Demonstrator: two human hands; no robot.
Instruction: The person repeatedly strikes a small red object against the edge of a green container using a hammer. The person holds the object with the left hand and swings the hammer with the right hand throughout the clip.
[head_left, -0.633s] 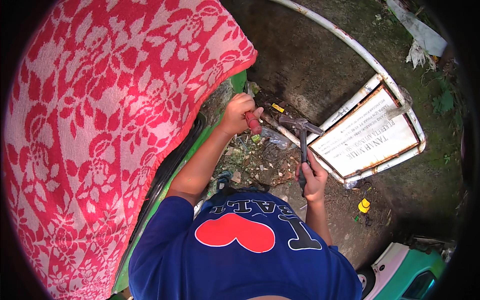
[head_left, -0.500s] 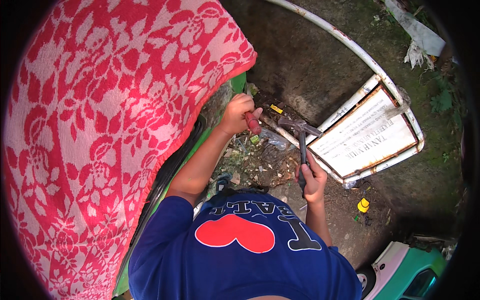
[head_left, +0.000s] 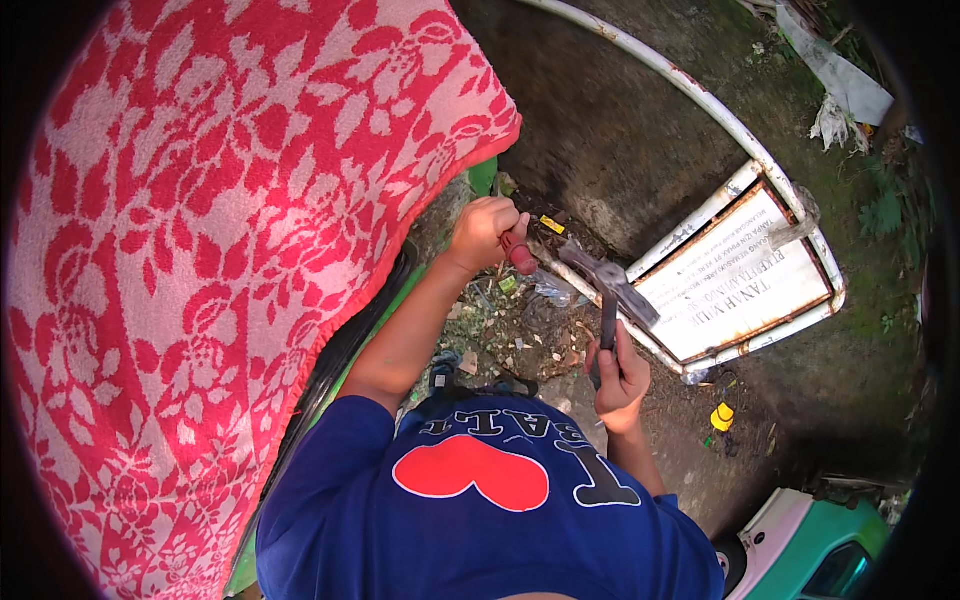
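My left hand [head_left: 486, 235] is closed around a red-handled tool [head_left: 519, 256]. Only the rounded butt of its handle shows below my fingers; the rest is hidden by my hand and cannot be made out. In my right hand [head_left: 622, 378] I grip a hammer [head_left: 609, 325] by its dark handle. The hammer's grey metal head is raised, apart from the red handle and to its right, and it overlaps the edge of a white sign [head_left: 745, 270] from this view.
Left of my arm lies a large red and pink floral cloth [head_left: 230, 250] over something green-edged. Bits of litter [head_left: 510, 330] cover the ground before me. A white metal frame [head_left: 700, 95] curves round the sign. Yellow plastic [head_left: 723, 416] and a green toy-like vehicle [head_left: 835, 545] lie at right.
The hammer has tilted, its head swinging down and to the right. My left hand has shifted slightly right with the red-handled tool, still gripping it.
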